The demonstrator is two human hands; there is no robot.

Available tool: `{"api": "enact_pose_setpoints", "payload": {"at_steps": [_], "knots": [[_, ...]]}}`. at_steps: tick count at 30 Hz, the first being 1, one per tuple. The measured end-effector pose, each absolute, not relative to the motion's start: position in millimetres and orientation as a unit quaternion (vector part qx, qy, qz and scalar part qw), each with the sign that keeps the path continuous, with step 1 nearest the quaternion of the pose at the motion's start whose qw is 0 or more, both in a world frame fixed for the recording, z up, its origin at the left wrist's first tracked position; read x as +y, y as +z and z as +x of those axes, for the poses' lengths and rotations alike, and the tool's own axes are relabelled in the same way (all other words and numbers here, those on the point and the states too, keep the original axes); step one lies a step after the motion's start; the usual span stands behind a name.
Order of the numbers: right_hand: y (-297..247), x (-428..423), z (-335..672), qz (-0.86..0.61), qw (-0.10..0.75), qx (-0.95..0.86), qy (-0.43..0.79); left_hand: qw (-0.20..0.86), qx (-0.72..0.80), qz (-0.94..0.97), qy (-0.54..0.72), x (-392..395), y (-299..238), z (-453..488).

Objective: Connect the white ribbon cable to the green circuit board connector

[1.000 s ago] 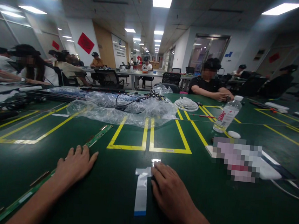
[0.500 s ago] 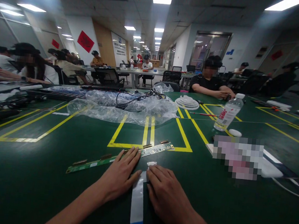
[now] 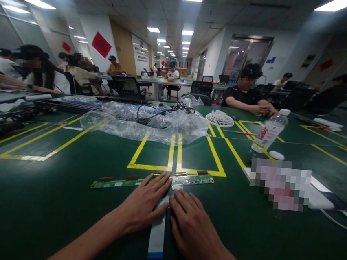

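A long thin green circuit board [image 3: 116,181] lies crosswise on the dark green table [image 3: 45,211], just below the yellow tape boxes. A white flat ribbon cable [image 3: 157,236] with a blue end runs from the board toward me. My left hand [image 3: 143,204] lies flat, fingers stretched out, with its fingertips on the board at the cable's left. My right hand [image 3: 193,226] lies flat beside it on the cable's right, fingertips at the cable's top end near the board. The two hands almost touch.
Crumpled clear plastic with a black cable [image 3: 149,123] lies beyond the yellow tape boxes [image 3: 169,168]. A small white fan [image 3: 220,119] and a water bottle [image 3: 268,133] stand at the right. White items [image 3: 317,199] lie at the right. Other people sit at the far side and the left.
My left hand swung the green board from a lengthwise slant on the left to crosswise in front of me. Both hands have closed in around the cable's top end.
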State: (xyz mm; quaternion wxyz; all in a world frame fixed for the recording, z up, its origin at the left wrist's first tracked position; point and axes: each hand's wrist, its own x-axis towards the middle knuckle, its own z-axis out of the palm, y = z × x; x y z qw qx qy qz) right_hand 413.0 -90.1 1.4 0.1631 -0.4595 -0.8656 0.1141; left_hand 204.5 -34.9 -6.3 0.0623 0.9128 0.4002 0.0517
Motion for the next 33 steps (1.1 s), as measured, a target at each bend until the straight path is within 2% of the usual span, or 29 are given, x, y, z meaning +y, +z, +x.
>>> {"api": "enact_pose_setpoints", "payload": {"at_steps": [11,33], "knots": [[-4.3,-90.5,409.3,-0.469,0.14,-0.863,0.123,0.083,0.386,0.918,0.037,-34.0,-1.4,202.2],[19.5,-70.8,438.3,-0.398,0.117,-0.892,0.181,0.085,0.386,0.918,0.026,-34.2,1.7,199.5]]}}
